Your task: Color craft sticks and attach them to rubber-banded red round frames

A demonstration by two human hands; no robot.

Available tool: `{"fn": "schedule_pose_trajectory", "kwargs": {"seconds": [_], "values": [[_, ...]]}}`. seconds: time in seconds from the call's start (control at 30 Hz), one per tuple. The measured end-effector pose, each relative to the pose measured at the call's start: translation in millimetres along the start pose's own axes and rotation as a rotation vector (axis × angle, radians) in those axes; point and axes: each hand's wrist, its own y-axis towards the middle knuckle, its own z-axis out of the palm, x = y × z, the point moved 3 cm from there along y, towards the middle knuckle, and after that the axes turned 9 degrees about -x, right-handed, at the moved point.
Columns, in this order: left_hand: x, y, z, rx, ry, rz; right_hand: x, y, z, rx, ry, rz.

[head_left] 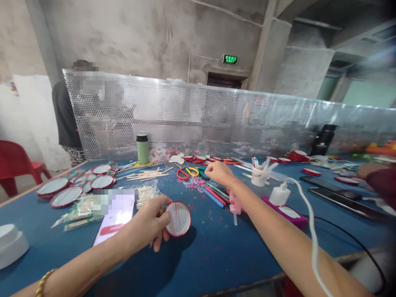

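Observation:
My left hand is closed on the edge of a round red-rimmed disc, held tilted above the table. The disc has a pale face with thin reddish lines running down it. Farther out, my right hand has its fingers curled together; whatever they hold, if anything, is hidden. It is over the area beside a heap of small pink and blue bits and scissors with yellow handles and orange handles. Coloured pens lie just below that hand.
Finished-looking red-rimmed discs are stacked at left, near a lit phone and wooden sticks. A green bottle stands behind. At right are a white cup of pens, a charger with cable, dark phones and another person's sleeve.

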Motion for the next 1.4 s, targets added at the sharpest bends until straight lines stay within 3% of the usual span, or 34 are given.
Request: {"fn": "schedule_pose_trajectory", "kwargs": {"seconds": [0.2,0.3,0.43,0.57,0.63,0.73,0.97,1.2,1.4], "values": [[-5,3,-3,-0.023,-0.026,0.015,45,-46,-2,0.189,0.478,-0.193],[-1,6,-4,-0.02,0.015,-0.017,55,-66,10,0.331,0.816,-0.147],[6,6,-4,0.0,0.259,0.004,51,-72,26,0.294,0.796,-0.111],[-6,3,-14,-0.139,0.647,0.234,50,-74,27,0.247,0.765,-0.149],[-14,2,-21,-0.216,0.725,0.307,55,-78,23,0.212,0.738,-0.187],[-23,3,-29,-0.266,0.578,0.354,66,-86,18,0.226,0.778,-0.214],[-22,6,-25,-0.167,0.107,0.304,85,-99,16,0.251,0.938,-0.184],[-24,5,-21,-0.017,-0.056,0.28,77,-101,15,0.383,1.027,-0.186],[-27,-2,-18,0.038,-0.038,0.283,73,-104,11,0.554,1.033,-0.222]]}}
